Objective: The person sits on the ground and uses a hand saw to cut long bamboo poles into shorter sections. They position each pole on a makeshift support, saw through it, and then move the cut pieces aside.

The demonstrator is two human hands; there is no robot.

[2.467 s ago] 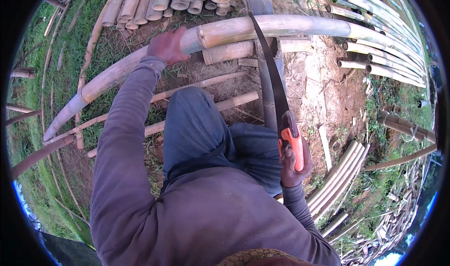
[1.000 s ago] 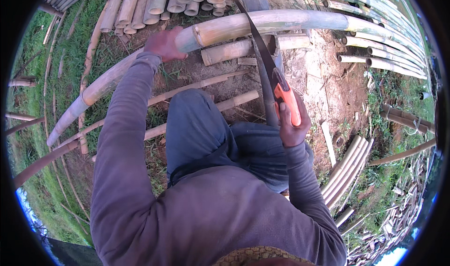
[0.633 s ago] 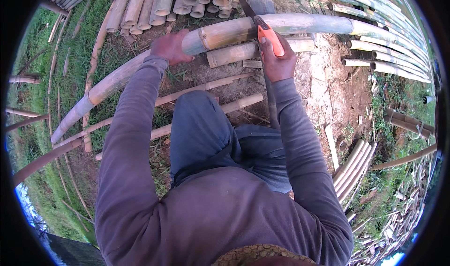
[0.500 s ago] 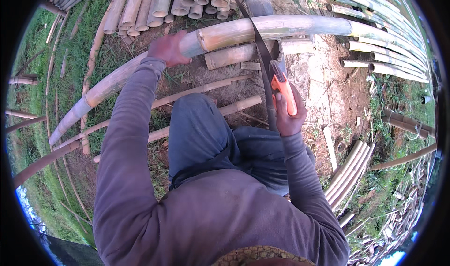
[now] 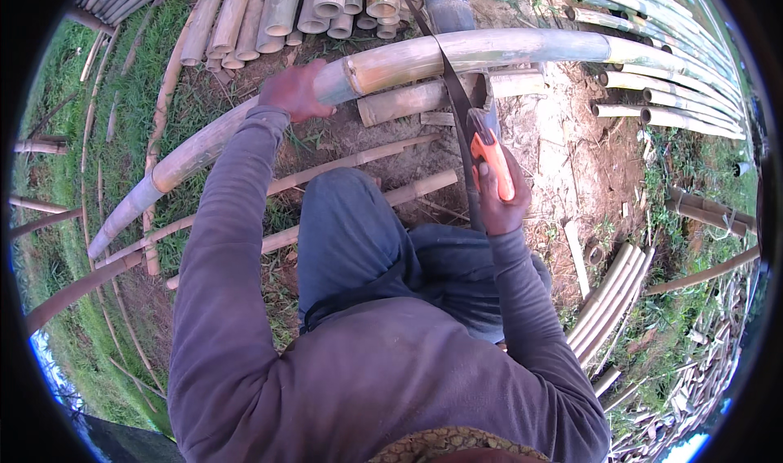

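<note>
The pole (image 5: 489,47) is clasped by the left hand (image 5: 295,91), the saw (image 5: 460,100) by the right hand (image 5: 507,208) (cut seemingly begun, pole unsevered)!

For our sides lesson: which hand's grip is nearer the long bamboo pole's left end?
Left: left grip on the pole, right of that end; right grip on the saw, farther right.

Bamboo tubes (image 5: 280,19) are lying stacked at upper left of center, long poles (image 5: 689,123) are resting side by side at right, and pale scraps (image 5: 693,406) are littering the lower right.
</note>
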